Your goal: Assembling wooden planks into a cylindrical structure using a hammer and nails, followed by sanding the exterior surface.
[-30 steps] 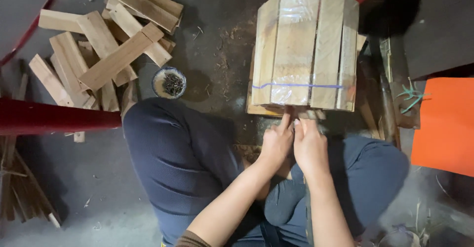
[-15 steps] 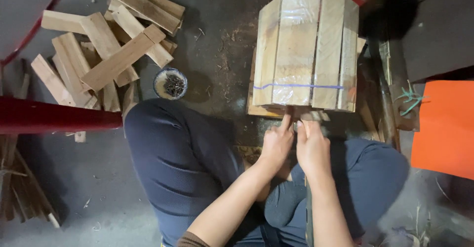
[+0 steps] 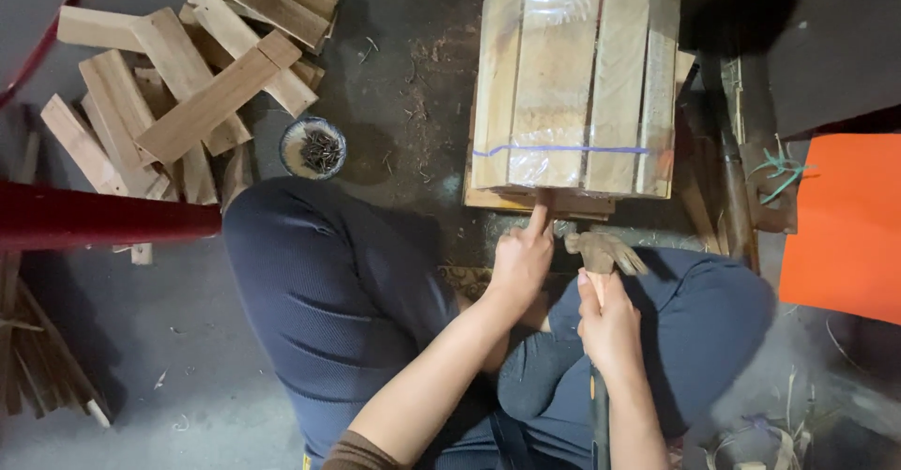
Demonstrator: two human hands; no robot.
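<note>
L hand (image 3: 522, 261) index finger out, touching lower edge of pale slatted wood crate w/ plastic liner (image 3: 574, 80), on floor ahead of knees. R hand (image 3: 610, 324) clenched on worn claw hammer (image 3: 601, 252), head near crate. Slats look mostly fixed; bottom edge in work. Small round bowl of dark nails (image 3: 313, 148) apart, left.

Hammer (image 3: 601, 254) in right hand (image 3: 610, 324)

One slatted crate (image 3: 574, 80), one hammer (image 3: 601, 254), one nail bowl (image 3: 313, 148), roughly ten loose slats (image 3: 192, 66).
</note>
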